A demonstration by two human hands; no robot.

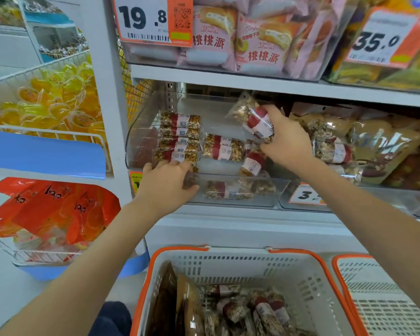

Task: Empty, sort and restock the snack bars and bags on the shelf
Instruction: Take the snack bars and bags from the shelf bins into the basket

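I'm at a shop shelf (228, 77), looking into a clear bin (240, 190) on the middle level, with pink pie packs (214, 37) above and brown bags (383, 146) in the next bin to the right. My left hand (165, 183) rests on the bin's front lip, fingers curled over the near end of the stack of bars (180, 139) at the left; I think it is steadying the bottom bar and not gripping it, though the fingertips are hidden behind the plastic. My right hand (283, 139) is closed round a couple of bars (255, 117), held tilted above the bin's middle, clear of the short pile (222, 147) below. More loose bars (251, 163) lie askew at the right of the bin, and one sits down at the front wall. The basket (228, 263) at my knees holds the rest of the bars, with a few brown bags stood up at its left side. To do this step well, I judge I should turn the held bars level, labels up and running the same way as the stack, and lay them on the short pile without nudging it. The left hand should keep the tall stack from sliding forward. The crooked ones at the right want squaring first, or the new row will sit uneven.
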